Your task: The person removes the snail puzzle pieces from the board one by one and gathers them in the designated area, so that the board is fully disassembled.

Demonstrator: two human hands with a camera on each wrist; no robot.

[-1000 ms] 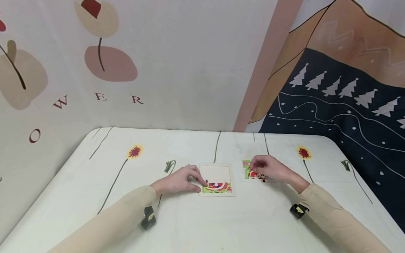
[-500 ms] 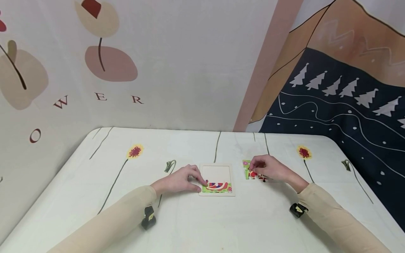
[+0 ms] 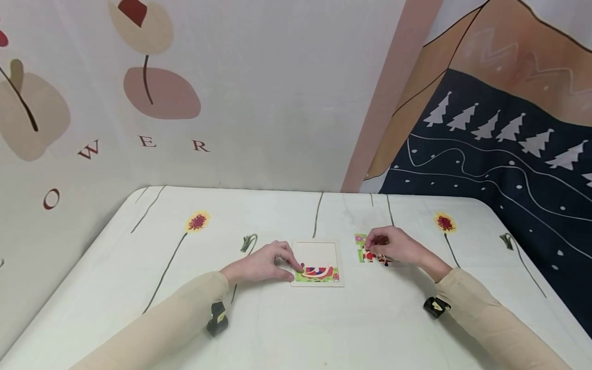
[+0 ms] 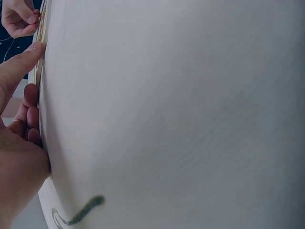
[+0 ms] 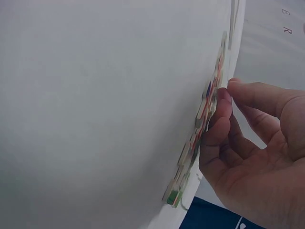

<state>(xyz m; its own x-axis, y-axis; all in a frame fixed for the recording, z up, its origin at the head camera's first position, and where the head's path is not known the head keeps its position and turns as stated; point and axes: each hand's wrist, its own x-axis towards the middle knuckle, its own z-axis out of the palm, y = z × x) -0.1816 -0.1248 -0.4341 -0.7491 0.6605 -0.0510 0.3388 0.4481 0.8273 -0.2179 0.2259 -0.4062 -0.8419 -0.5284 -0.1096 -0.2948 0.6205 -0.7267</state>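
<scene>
A square wooden puzzle board [image 3: 316, 252] lies flat on the table, its lower part filled with printed pieces [image 3: 319, 274] in red, blue and green. My left hand [image 3: 264, 262] rests at the board's left side, index fingertip on the pieces and thumb against the edge. To the right of the board lies a group of loose puzzle pieces [image 3: 360, 239]. My right hand [image 3: 393, 244] is over them, thumb and index finger brought together at a piece, which the fingers mostly hide. In the right wrist view the loose pieces [image 5: 180, 179] appear edge-on beneath the curled fingers.
The table [image 3: 277, 329] has a white cloth printed with flowers and stems. A pale wall hanging [image 3: 277, 103] rises behind its far edge, and a dark hanging with trees [image 3: 485, 154] stands at the right. Dark devices [image 3: 217, 318] sit at both wrists.
Both hands stay in nearly the same place. The loose pieces under my right hand appear to shift very slightly.
</scene>
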